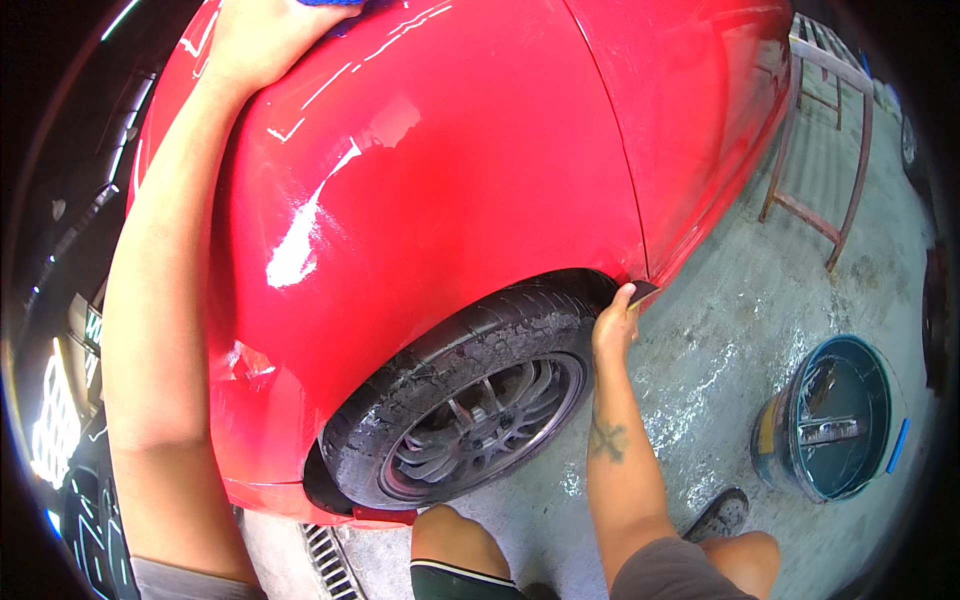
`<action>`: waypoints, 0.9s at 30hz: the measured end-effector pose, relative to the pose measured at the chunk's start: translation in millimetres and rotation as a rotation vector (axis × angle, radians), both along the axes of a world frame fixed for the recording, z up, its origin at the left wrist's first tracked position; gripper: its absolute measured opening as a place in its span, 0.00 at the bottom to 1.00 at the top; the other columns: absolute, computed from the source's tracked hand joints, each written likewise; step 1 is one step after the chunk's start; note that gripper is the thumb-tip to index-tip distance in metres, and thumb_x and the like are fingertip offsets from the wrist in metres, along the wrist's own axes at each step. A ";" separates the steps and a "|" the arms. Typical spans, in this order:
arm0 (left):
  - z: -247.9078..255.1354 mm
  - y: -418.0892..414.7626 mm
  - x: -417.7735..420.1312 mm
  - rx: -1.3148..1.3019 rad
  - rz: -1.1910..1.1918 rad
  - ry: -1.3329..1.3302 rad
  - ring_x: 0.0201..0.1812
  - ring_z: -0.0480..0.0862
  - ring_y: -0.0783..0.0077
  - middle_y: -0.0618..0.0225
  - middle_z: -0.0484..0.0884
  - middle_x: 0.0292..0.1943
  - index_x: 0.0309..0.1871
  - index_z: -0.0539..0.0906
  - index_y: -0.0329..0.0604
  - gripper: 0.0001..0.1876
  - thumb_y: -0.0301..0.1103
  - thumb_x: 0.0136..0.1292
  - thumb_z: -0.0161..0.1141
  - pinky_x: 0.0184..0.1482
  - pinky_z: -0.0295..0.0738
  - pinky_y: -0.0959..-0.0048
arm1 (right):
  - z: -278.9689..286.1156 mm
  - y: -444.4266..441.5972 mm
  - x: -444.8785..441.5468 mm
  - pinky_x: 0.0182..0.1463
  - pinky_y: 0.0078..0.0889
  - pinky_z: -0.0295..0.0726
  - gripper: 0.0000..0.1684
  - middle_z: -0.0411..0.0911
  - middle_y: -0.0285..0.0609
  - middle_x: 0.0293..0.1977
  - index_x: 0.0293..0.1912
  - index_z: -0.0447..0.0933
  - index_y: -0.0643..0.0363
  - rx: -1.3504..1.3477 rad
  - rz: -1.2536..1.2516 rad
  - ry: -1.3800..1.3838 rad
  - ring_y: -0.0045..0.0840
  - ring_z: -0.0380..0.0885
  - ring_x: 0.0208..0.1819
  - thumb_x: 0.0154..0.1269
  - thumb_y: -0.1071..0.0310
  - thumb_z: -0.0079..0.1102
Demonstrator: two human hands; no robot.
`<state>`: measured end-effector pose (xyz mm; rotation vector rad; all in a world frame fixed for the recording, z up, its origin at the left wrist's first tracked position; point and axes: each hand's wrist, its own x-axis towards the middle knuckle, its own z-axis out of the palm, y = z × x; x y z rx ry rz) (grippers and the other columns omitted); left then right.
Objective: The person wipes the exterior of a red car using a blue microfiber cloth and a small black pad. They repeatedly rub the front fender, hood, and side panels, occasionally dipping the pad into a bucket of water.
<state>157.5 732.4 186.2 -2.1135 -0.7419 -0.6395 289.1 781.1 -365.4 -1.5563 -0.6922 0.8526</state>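
My left hand (262, 37) rests high on the red car's body panel (480, 187), with a blue cloth (330, 2) in it. The top edge of the view cuts off its fingers and most of the cloth. Down at the rear edge of the wheel arch, my right hand (619, 322) grips a dark sheet with a yellowish edge, likely sandpaper (643, 294). Thumb and sheet are against the lower corner of the panel, close to the panel seam (637, 202). Below the arch is a black tyre (457, 352) on a multi-spoke wheel (484, 420).
On the wet floor (697, 360) to the right stands a bucket (844, 420) of water with a blue-gripped handle (898, 446) and something floating inside. A metal trestle (821, 142) stands beside the car. At lower left is a floor drain grate (330, 562). My knees (457, 536) are near the wheel.
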 end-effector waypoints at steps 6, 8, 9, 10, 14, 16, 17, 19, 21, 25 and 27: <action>4.2 7.0 -4.5 -0.026 -0.073 0.034 0.55 0.90 0.58 0.60 0.91 0.50 0.52 0.92 0.45 0.20 0.40 0.58 0.81 0.63 0.83 0.60 | 49.9 -0.1 -5.1 0.86 0.53 0.56 0.41 0.63 0.72 0.80 0.81 0.59 0.75 0.418 -0.136 -0.119 0.59 0.61 0.83 0.91 0.48 0.40; 2.6 3.2 -7.7 0.032 -0.024 0.047 0.54 0.90 0.58 0.60 0.92 0.49 0.52 0.92 0.44 0.20 0.39 0.57 0.81 0.61 0.83 0.60 | 121.2 -51.6 -38.4 0.87 0.57 0.54 0.37 0.61 0.72 0.81 0.80 0.61 0.77 0.534 0.007 -0.080 0.62 0.57 0.85 0.90 0.55 0.44; 2.9 2.6 -2.1 0.030 -0.013 0.039 0.54 0.90 0.58 0.60 0.92 0.49 0.51 0.92 0.44 0.20 0.39 0.57 0.81 0.62 0.83 0.60 | 132.0 -68.4 -66.2 0.87 0.62 0.50 0.38 0.57 0.71 0.83 0.80 0.60 0.76 0.737 -0.035 -0.271 0.63 0.51 0.87 0.86 0.59 0.51; 1.9 2.9 -0.9 0.023 0.006 0.028 0.54 0.90 0.58 0.60 0.92 0.49 0.51 0.92 0.44 0.20 0.39 0.57 0.82 0.62 0.83 0.61 | 163.6 -104.8 -81.3 0.87 0.68 0.46 0.42 0.54 0.68 0.85 0.82 0.57 0.73 0.746 0.069 -0.451 0.62 0.48 0.88 0.80 0.60 0.57; 4.9 -0.3 4.5 -0.005 -0.037 0.029 0.54 0.90 0.58 0.60 0.92 0.49 0.51 0.92 0.45 0.20 0.39 0.57 0.81 0.62 0.83 0.60 | 190.5 -164.1 -98.8 0.86 0.74 0.42 0.52 0.54 0.62 0.86 0.85 0.58 0.64 0.941 0.425 -0.630 0.57 0.49 0.89 0.69 0.55 0.66; 7.1 4.2 -5.4 0.021 -0.054 0.062 0.52 0.91 0.58 0.59 0.92 0.47 0.50 0.92 0.44 0.20 0.40 0.56 0.81 0.61 0.83 0.60 | 167.4 -116.9 -73.3 0.87 0.73 0.40 0.47 0.55 0.61 0.86 0.85 0.58 0.64 0.832 0.197 -0.754 0.51 0.50 0.89 0.76 0.52 0.59; 8.8 1.4 -1.8 -0.006 -0.031 0.068 0.52 0.91 0.58 0.59 0.92 0.46 0.50 0.92 0.44 0.20 0.40 0.56 0.81 0.60 0.83 0.60 | 154.8 -85.8 -56.0 0.87 0.72 0.41 0.44 0.55 0.61 0.86 0.85 0.58 0.65 0.693 0.117 -0.627 0.51 0.50 0.89 0.81 0.51 0.53; 4.6 0.2 1.8 -0.039 -0.064 0.039 0.49 0.91 0.57 0.58 0.92 0.44 0.49 0.92 0.43 0.20 0.40 0.56 0.81 0.58 0.84 0.60 | 141.8 -41.2 -16.4 0.88 0.68 0.42 0.39 0.53 0.62 0.86 0.84 0.57 0.67 0.447 0.033 -0.382 0.50 0.49 0.89 0.89 0.50 0.42; 6.3 -5.4 4.2 -0.081 -0.060 0.027 0.49 0.92 0.57 0.57 0.92 0.44 0.49 0.93 0.43 0.20 0.41 0.56 0.82 0.57 0.84 0.60 | 149.0 -31.4 -19.1 0.88 0.65 0.43 0.39 0.51 0.65 0.86 0.84 0.55 0.70 0.455 0.016 -0.164 0.52 0.47 0.89 0.92 0.49 0.36; 4.9 -2.2 3.2 -0.010 -0.031 0.032 0.49 0.92 0.57 0.57 0.93 0.45 0.48 0.93 0.43 0.20 0.42 0.56 0.82 0.57 0.84 0.59 | 222.1 -143.8 -94.7 0.85 0.79 0.39 0.48 0.52 0.66 0.86 0.85 0.56 0.67 0.917 0.252 -0.516 0.54 0.45 0.90 0.78 0.52 0.61; 8.5 2.9 -4.5 -0.027 -0.093 0.039 0.50 0.92 0.56 0.57 0.92 0.44 0.48 0.93 0.42 0.20 0.42 0.56 0.82 0.57 0.84 0.59 | 219.3 -146.7 -83.0 0.85 0.78 0.39 0.50 0.53 0.62 0.86 0.85 0.57 0.63 0.887 0.349 -0.693 0.53 0.47 0.90 0.75 0.50 0.64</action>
